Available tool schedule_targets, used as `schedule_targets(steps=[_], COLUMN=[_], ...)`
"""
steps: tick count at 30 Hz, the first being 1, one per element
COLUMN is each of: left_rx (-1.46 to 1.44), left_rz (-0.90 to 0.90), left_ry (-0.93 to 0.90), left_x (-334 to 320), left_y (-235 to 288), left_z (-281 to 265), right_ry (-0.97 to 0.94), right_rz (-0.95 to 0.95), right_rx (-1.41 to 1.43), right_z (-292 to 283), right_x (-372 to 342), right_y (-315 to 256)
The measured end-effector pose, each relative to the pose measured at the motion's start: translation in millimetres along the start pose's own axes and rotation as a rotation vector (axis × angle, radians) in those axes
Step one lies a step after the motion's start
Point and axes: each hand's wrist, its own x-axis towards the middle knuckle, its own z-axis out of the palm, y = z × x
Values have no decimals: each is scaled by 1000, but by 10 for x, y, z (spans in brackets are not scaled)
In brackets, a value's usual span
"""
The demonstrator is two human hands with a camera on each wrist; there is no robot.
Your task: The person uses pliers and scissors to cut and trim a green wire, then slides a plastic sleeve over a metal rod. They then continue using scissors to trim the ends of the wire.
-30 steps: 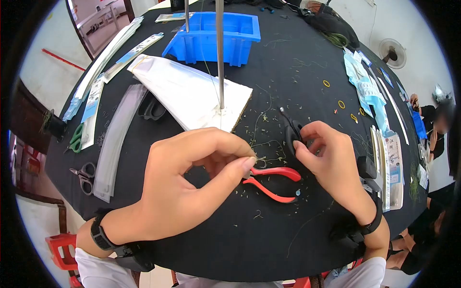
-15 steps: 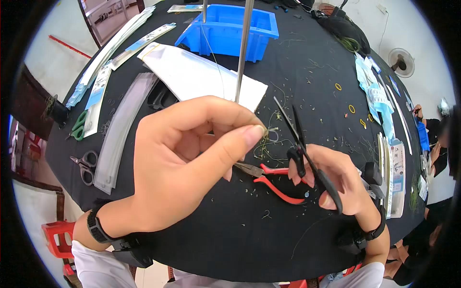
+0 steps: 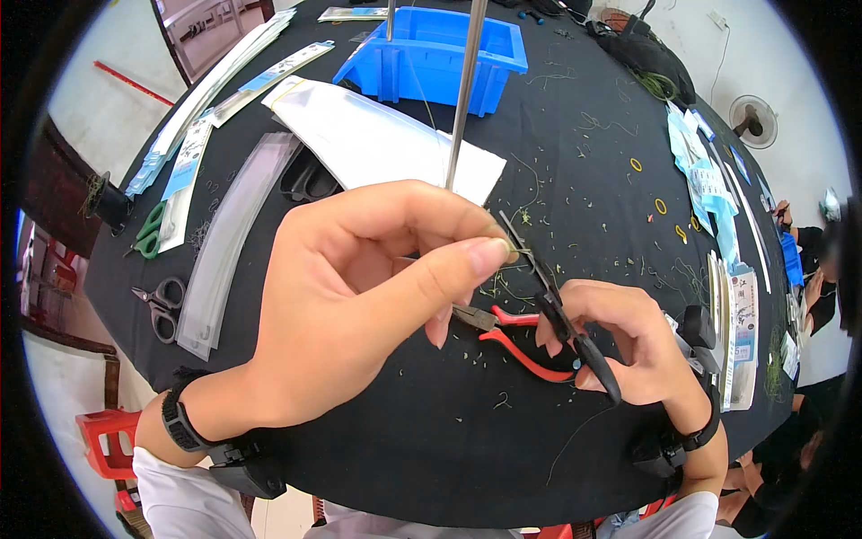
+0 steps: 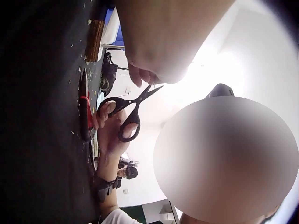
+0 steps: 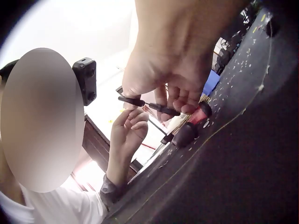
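Observation:
Thumb and forefinger of my left hand (image 3: 350, 296) pinch a short piece of thin greenish line (image 3: 520, 251), most of it hidden by the fingertips. Black scissors (image 4: 136, 101) are held in my right hand (image 3: 628, 337), thumb and fingers through the handle loops. In the left wrist view their blades stand partly apart, tips right at the left fingertips. The head view shows the blades overlapping the pinched line. Below the two hands, pliers with red handles (image 3: 528, 361) lie on the black cloth.
Behind the left hand stands a metal rod (image 3: 464, 99) by a white packet (image 3: 359, 126). A blue bin (image 3: 440, 85) sits farther back. Small scissors (image 3: 162, 310) and clear sleeves (image 3: 224, 251) lie left, packages (image 3: 743, 332) right. Clippings and yellow rings (image 3: 661, 206) dot the cloth.
My right hand has turned the scissors so the blades point forward, then brought them left to the left fingertips. The left hand has lifted slightly, keeping its pinch.

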Motion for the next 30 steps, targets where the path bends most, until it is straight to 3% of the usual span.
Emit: schedule_targets(steps=[18,24,30], left_rx=[-43,-58,-65], left_rz=[-71,-79,-84], left_ry=[-13,-10,-10], left_x=[-5,1,-3], left_y=[-33,-43,-49], left_z=[4,-8,-4], right_ry=[36,3,67], right_rz=[4,-107,-50], right_rx=[-113,-163,-183], right_z=[47,43,71], right_x=[20,19,16], right_y=[-22,-1,-15])
